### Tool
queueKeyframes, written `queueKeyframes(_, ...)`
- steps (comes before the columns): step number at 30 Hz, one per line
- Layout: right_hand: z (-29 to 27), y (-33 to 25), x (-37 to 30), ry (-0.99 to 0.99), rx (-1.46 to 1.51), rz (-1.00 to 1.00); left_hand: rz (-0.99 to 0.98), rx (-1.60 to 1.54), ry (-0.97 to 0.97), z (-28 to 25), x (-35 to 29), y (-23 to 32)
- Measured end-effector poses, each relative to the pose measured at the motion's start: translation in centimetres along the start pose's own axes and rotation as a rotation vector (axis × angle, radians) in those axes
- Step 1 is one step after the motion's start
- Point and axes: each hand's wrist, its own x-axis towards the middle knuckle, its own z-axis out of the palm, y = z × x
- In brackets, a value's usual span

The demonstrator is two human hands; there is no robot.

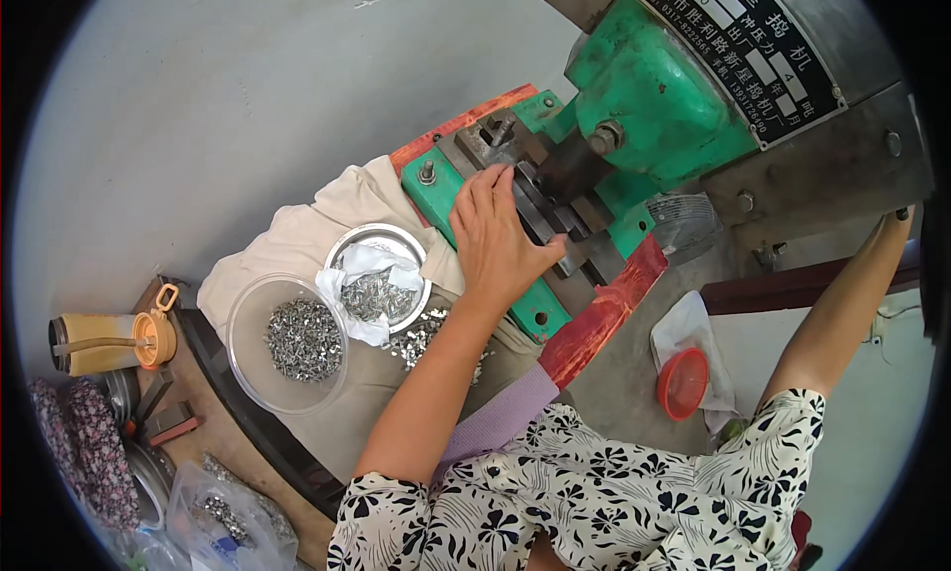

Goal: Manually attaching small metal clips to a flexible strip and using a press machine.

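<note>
My left hand (495,234) rests at the die of a green bench press, thumb and fingers spread apart. Its fingertips touch the dark metal die block (540,209) under the press ram (573,167). I can make out no part held between the fingers. My right arm (842,309) reaches up at the far right beside the press's grey metal body (832,165). The right hand's fingers are hidden at the picture's rim, so what they hold does not show. The green press base (535,313) carries bolts and clamped steel blocks.
Left of the press, a clear plastic tub (238,343) holds many small metal parts. Beside it a metal bowl (411,242) holds thin shiny pieces on white plastic. Loose bits (421,338) lie on the cloth. An orange-lidded bottle (109,341) and a red basket (684,385) stand further off.
</note>
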Motion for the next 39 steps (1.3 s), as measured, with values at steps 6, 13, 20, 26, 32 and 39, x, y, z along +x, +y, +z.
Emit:
queueKeyframes(6,4.8,1.6,-10.6,0.334,-0.310,-0.136,0.011,0.008,0.003,-0.1,0.0,-0.2)
queueKeyframes(13,6.2,4.7,-18.4,0.562,-0.347,0.084,0.053,0.035,0.018,0.2,0.7,0.4)
queueKeyframes(20,-0.6,5.7,-12.5,0.360,-0.007,0.258,0.108,-0.017,0.026,-0.4,-0.2,0.4)
queueKeyframes(26,1.4,2.3,-11.5,0.266,-0.154,0.069,0.037,-0.010,-0.040,-1.3,-2.8,1.8)
queueKeyframes(32,5.4,1.6,-15.2,0.450,-0.153,0.316,0.020,-0.018,-0.036,-0.8,-3.1,1.7)
queueKeyframes(39,14.1,-1.5,-21.1,0.676,0.016,0.546,-0.004,-0.011,-0.049,-1.1,-3.3,1.6)
